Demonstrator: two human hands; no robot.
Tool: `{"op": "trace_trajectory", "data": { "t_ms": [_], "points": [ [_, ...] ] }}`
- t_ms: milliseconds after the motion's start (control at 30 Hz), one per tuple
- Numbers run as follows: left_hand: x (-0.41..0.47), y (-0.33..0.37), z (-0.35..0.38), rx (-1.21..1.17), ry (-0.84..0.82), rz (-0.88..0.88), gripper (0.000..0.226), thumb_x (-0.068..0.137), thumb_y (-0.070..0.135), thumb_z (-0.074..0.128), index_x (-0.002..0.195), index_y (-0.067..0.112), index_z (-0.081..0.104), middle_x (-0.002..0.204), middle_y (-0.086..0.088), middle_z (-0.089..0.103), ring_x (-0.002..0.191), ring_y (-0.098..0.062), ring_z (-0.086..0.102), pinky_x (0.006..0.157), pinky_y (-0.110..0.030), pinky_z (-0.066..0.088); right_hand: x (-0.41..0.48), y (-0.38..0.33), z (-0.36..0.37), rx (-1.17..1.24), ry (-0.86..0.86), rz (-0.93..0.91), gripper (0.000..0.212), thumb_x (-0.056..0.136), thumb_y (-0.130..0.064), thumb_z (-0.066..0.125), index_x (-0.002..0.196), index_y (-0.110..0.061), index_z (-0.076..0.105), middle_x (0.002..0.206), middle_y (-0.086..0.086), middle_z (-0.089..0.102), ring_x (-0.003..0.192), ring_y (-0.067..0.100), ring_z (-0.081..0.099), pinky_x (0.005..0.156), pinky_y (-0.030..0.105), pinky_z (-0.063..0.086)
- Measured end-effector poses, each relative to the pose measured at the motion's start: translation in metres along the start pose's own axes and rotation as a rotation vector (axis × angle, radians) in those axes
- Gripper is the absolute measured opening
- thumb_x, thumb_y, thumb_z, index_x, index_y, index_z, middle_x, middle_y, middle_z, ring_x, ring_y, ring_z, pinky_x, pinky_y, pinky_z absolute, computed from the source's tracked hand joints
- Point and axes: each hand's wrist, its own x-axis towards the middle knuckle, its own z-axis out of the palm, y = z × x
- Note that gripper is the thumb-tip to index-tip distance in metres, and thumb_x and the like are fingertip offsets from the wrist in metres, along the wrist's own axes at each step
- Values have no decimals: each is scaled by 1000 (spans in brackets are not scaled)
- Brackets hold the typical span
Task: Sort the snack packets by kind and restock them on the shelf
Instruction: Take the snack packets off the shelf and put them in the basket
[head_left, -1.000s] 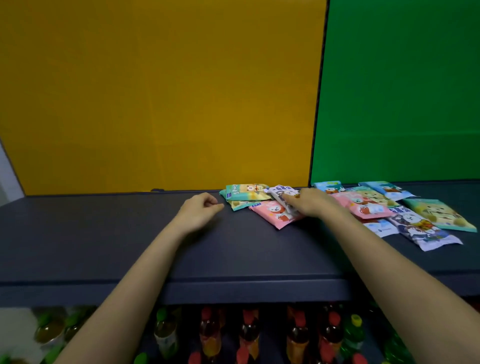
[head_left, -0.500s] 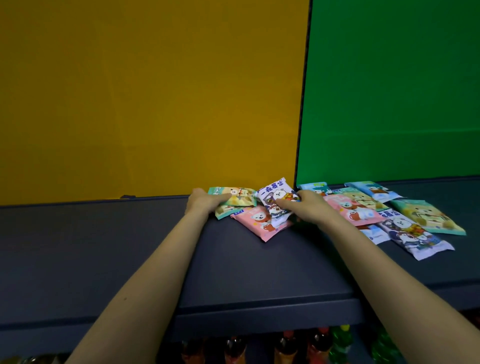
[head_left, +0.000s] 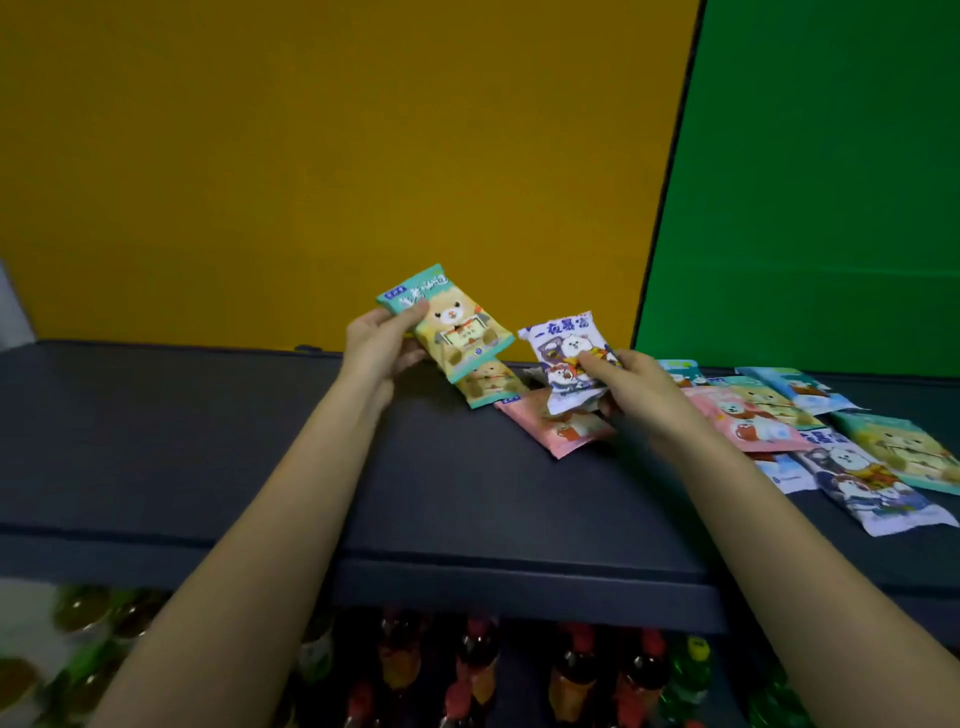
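Note:
My left hand (head_left: 379, 343) grips a teal-and-yellow bear packet (head_left: 452, 325), lifted above the dark shelf top (head_left: 218, 447). A second packet of that kind (head_left: 491, 383) lies under it. My right hand (head_left: 631, 387) holds a white-and-purple packet (head_left: 563, 353), raised just over a pink packet (head_left: 558, 428) lying flat. To the right lie several more packets: another pink one (head_left: 743, 421), a teal-and-yellow one (head_left: 904, 447), a white-and-purple one (head_left: 872, 483) and light blue ones (head_left: 795, 387).
A yellow panel (head_left: 337, 171) and a green panel (head_left: 821, 197) stand behind the shelf top. Below the front edge, a lower shelf holds several drink bottles (head_left: 472, 670) with red and green caps.
Both hands have lifted their packets off the shelf top: the left raised the teal-and-yellow one, the right raised the white-and-purple one. The camera view has shifted.

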Motion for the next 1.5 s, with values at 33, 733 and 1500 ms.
{"op": "trace_trajectory", "data": {
  "t_ms": [33, 733, 1500],
  "points": [
    [-11, 9, -13, 3, 24, 33, 25, 86, 18, 64, 109, 9, 60, 92, -1, 68, 55, -2, 66, 46, -16, 52, -6, -9, 6, 48, -34, -21, 21, 88, -37, 59, 78, -19, 57, 66, -4, 58, 43, 1, 51, 45, 19, 38],
    [-417, 10, -380, 130, 1050, 41, 6, 95, 18, 50, 92, 14, 53, 76, -5, 64, 45, -4, 63, 43, -16, 50, -309, -41, 341, 253, -1146, -74, 11, 95, -26, 49, 88, -19, 55, 75, -4, 62, 52, 3, 54, 47, 18, 42],
    [-657, -235, -711, -204, 1441, -619, 18, 84, -4, 61, 84, 10, 50, 82, -8, 62, 40, -4, 62, 36, -15, 45, -629, 175, 649, -178, -1447, 399, 9, 97, -17, 44, 98, -16, 52, 91, 5, 64, 83, 22, 61, 72, 35, 49]
  ]
}}
